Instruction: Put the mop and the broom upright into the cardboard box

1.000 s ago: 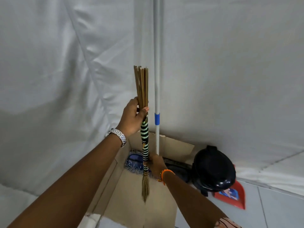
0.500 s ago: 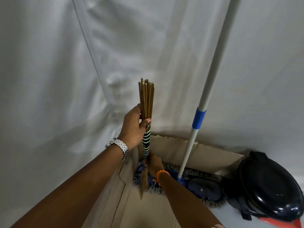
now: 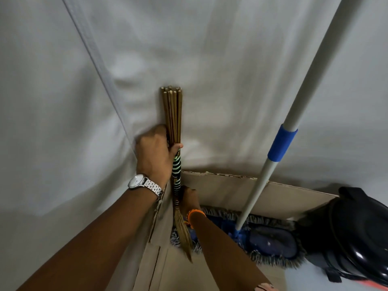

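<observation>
A stick broom [image 3: 173, 116] with a green-and-black striped binding stands upright at the left inner corner of the open cardboard box [image 3: 226, 190]. My left hand [image 3: 154, 153] grips its brown sticks near the top. My right hand [image 3: 189, 199], with an orange wristband, holds the broom lower down inside the box, where its straw bristles hang. The mop [image 3: 270, 240] has its blue fringed head lying in the box. Its grey handle with a blue band [image 3: 282, 145] leans up to the right, with neither hand on it.
A white fabric wall [image 3: 231, 59] hangs right behind the box. A black lidded bin [image 3: 357, 234] stands against the box's right side, with a bit of red dustpan [image 3: 375, 285] beneath it.
Both hands have lowered the broom deeper into the box's left corner. The view has moved closer and tilted, so the mop handle now slants to the right.
</observation>
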Action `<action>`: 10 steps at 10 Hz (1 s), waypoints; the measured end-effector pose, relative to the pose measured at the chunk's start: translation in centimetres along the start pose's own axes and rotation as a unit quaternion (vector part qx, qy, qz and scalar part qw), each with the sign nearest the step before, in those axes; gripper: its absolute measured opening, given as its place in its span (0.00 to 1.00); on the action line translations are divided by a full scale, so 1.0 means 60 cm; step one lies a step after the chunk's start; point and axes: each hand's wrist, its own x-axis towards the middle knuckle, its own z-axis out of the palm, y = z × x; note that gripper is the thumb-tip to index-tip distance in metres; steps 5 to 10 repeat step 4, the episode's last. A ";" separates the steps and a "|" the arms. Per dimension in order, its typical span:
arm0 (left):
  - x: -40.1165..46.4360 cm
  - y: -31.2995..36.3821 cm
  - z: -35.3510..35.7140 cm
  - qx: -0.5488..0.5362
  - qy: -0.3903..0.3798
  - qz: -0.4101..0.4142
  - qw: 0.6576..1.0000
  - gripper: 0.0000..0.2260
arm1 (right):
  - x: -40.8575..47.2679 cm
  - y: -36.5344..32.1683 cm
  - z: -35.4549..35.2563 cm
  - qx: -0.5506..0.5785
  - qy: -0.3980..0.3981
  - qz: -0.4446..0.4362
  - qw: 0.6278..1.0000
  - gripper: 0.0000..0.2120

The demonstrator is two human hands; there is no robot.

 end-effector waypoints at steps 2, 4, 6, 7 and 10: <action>-0.029 0.005 -0.003 -0.020 0.020 0.001 1.000 0.25 | 0.022 -0.011 -0.007 -0.100 -0.061 0.002 0.993 0.19; -0.055 0.019 -0.025 -0.020 0.004 0.030 0.999 0.22 | -0.014 -0.014 -0.035 -0.093 -0.070 0.031 0.993 0.22; -0.055 0.019 -0.025 -0.020 0.004 0.030 0.999 0.22 | -0.014 -0.014 -0.035 -0.093 -0.070 0.031 0.993 0.22; -0.055 0.019 -0.025 -0.020 0.004 0.030 0.999 0.22 | -0.014 -0.014 -0.035 -0.093 -0.070 0.031 0.993 0.22; -0.055 0.019 -0.025 -0.020 0.004 0.030 0.999 0.22 | -0.014 -0.014 -0.035 -0.093 -0.070 0.031 0.993 0.22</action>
